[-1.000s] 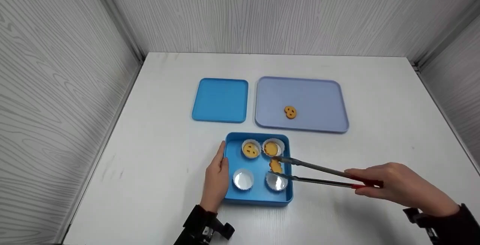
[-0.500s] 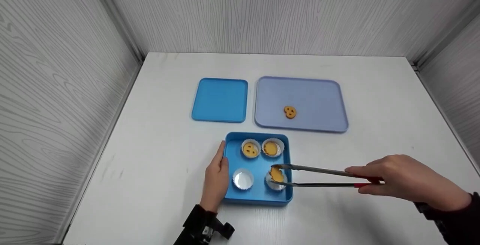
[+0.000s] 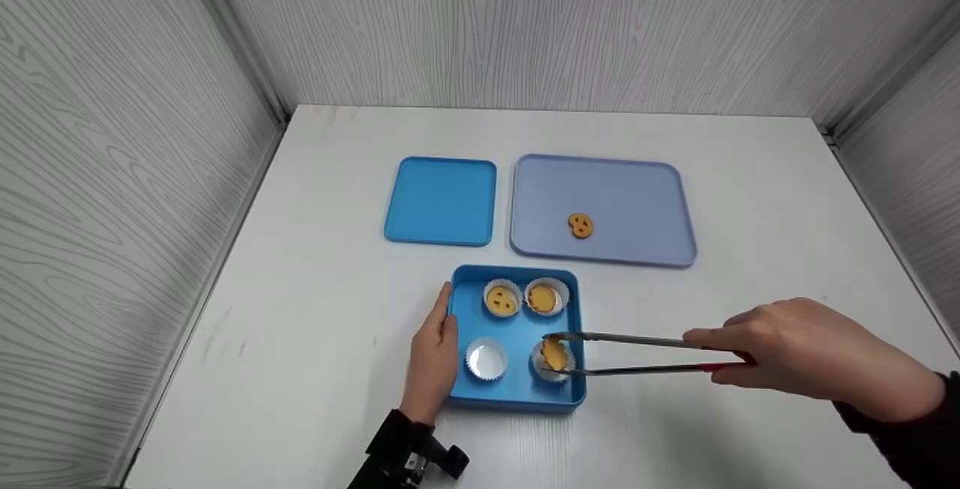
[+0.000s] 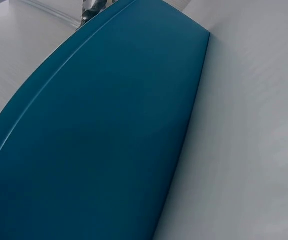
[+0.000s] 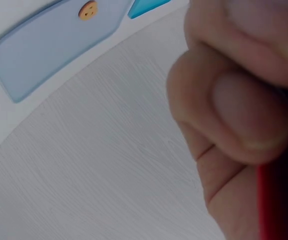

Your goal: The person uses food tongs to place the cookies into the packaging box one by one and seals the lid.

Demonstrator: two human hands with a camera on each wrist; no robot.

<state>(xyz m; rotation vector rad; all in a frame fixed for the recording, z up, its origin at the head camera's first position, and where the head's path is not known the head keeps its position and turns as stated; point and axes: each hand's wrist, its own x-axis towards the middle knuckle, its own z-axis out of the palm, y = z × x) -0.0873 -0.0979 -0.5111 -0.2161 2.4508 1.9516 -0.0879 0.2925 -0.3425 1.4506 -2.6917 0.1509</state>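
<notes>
Across the frame, a white table (image 3: 315, 279), faintly grained and smudged at left, with grey wood-grain panels (image 3: 480, 31) along the back and sides. At lower right, grips red-handled metal tongs (image 3: 637, 340) in a curled right hand (image 3: 787, 350), with tips flanking a golden cookie (image 3: 554, 354) at the lower-right white fluted cup (image 3: 553, 378) inside a square blue box (image 3: 516, 331). Touches the box's left wall with a straight-fingered left hand (image 3: 433, 358) at lower centre. At upper centre, a lilac rectangular tray (image 3: 637, 211).

Behind my bare left hand (image 3: 433, 361) I wear a black cuff (image 3: 394, 440) with a stubby, rounded black lug (image 3: 453, 462) and a small silvery patch (image 3: 413, 462), and behind my bare right hand (image 3: 799, 350) a black sleeve (image 3: 911, 433).
</notes>
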